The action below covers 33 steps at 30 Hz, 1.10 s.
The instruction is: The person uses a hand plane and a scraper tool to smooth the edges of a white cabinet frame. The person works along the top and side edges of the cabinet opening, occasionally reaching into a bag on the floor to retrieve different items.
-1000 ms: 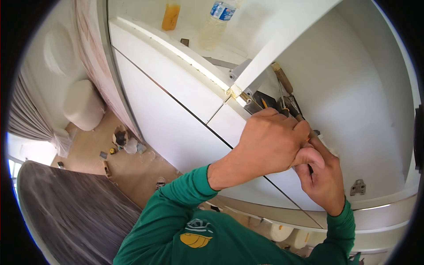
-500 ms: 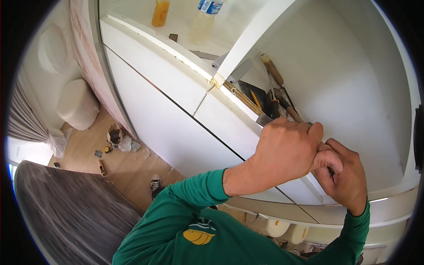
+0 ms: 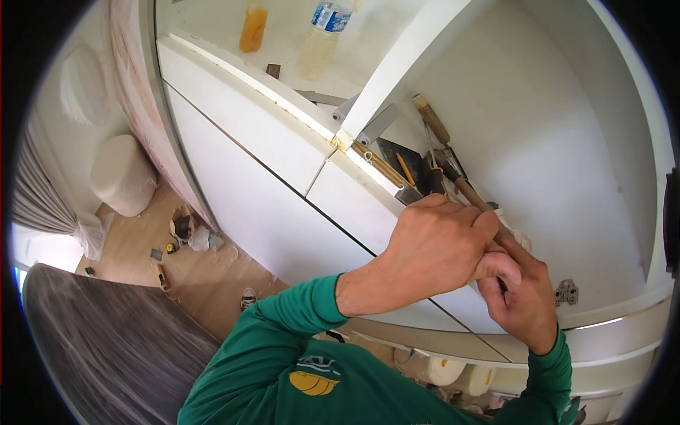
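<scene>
Curled tight, our left hand grips a flat-bladed tool, its metal end jutting past the knuckles at the white cabinet's front edge; our right hand bends in against the left, its fingers partly hidden, so we cannot tell what it holds. Beyond them, in the compartment, we see a yellow pencil near a wooden-handled tool.

Bright light, curved fisheye edges.

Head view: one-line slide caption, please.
Left hand gripping a flat metal tool, right hand close by, at a white cabinet edge.
</scene>
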{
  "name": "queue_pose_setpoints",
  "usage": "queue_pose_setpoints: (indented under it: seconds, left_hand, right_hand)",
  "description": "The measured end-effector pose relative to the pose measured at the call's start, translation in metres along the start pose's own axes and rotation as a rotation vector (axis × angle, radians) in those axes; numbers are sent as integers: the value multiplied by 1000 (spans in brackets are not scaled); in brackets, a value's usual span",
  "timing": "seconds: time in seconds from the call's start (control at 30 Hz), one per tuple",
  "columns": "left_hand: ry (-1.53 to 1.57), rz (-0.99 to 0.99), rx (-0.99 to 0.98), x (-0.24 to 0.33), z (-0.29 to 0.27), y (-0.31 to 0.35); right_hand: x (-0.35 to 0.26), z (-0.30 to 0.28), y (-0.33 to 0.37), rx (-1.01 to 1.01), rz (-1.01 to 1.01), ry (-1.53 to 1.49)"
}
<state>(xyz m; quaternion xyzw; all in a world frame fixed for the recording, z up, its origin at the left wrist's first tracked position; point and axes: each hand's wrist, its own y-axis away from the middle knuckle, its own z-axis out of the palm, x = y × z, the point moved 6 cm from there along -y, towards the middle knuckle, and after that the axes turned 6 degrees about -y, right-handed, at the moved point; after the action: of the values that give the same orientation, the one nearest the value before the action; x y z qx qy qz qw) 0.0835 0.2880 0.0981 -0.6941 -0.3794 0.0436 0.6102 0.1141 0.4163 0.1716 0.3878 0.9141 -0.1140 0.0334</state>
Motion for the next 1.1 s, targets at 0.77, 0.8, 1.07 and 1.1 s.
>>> queue_pose_setpoints:
  seconds: [0.77,0.8,1.07,1.1]
  left_hand:
    - [-20,22,-92,-19,-9,-1]
    - [-11,23,-92,-19,-10,-2]
    - [-11,45,-121,-25,-19,-4]
    - [-5,43,-121,-27,-20,-4]
  right_hand:
    - [-1,17,-11,18,-12,-6]
    - [-2,16,-12,23,-28,-4]
    - [-8,26,-13,70,13,-62]
    - [-10,27,-14,58,23,-52]
